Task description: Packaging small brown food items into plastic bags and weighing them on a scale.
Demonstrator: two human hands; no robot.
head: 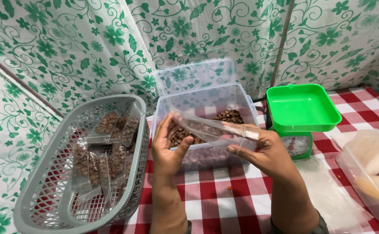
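Both my hands hold one small clear plastic bag (211, 125), empty as far as I can see, stretched between them above the table. My left hand (167, 145) grips its left end with thumb and fingers. My right hand (265, 149) pinches its right end. Just behind the bag stands a clear plastic tub (245, 102) holding brown nut-like pieces (228, 116), with its lid (193, 76) leaning against the wall behind it.
A grey mesh basket (38, 190) at the left holds several filled clear bags (107, 147). A green kitchen scale (302, 110) stands to the right of the tub. Another clear container (364, 173) sits at the far right, with flat plastic bags (328, 195) beside it on the red-checked tablecloth (211, 199).
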